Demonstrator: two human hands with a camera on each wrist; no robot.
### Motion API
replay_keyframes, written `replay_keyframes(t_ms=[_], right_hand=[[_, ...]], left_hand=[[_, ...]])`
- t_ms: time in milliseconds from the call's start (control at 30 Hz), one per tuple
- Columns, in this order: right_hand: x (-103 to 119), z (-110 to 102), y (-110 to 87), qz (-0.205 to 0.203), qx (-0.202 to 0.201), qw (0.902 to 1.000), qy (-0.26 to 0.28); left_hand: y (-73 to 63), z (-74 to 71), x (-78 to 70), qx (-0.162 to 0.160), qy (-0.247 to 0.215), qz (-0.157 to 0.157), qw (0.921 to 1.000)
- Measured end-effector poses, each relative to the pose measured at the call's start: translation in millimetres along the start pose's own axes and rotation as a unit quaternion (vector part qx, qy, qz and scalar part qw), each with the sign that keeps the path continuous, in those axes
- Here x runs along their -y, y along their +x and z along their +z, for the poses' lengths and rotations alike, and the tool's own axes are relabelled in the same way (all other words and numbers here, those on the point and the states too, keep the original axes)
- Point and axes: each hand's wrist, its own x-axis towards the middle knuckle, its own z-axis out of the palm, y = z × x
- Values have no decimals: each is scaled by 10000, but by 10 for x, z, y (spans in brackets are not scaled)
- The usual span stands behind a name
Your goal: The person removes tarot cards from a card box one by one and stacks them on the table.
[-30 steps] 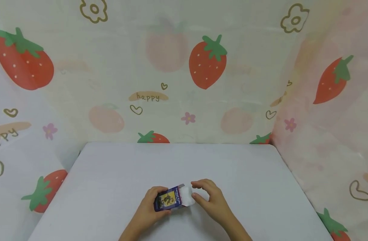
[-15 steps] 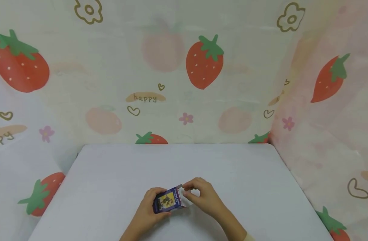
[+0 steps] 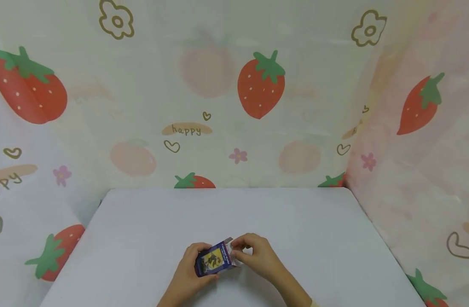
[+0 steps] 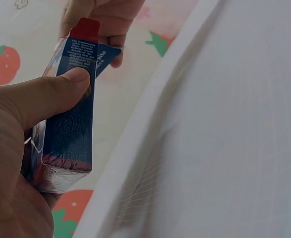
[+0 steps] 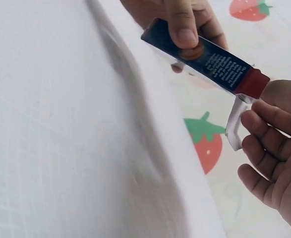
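Observation:
A small dark blue card box (image 3: 212, 260) with a yellow picture on its front is held above the table, tilted, its opened end toward the right. My left hand (image 3: 190, 268) grips its lower end, and in the left wrist view the thumb (image 4: 61, 94) lies along the narrow printed side. At the opened end is my right hand (image 3: 257, 256), thumb and index fingertips at the mouth. A red side flap (image 5: 254, 83) partly hides those fingertips in the right wrist view, so what they pinch cannot be told. The white inside of the lid flap (image 5: 236, 124) hangs beside the fingers.
A white-covered table (image 3: 161, 221) lies beneath both hands. Behind it and along both sides hang sheets (image 3: 319, 106) printed with strawberries, hearts and flowers. The table's cloth edge (image 5: 150, 124) runs close by the hands in the wrist views.
My right hand has moved left from beside the opened lid flap to the mouth of the card box. My left hand keeps its grip on the box. The head view has shifted slightly.

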Motion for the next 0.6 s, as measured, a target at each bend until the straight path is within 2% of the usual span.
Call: replay_keyframes(t_ms=[400,600], right_hand=[[-22,54,-20,284,-56,9993,246],[-46,85,7,497,-198,9983,246]], left_hand=[[-31,31,-36,-86,-108,37,9999],[4,42,-52,-178,111,154,9997]])
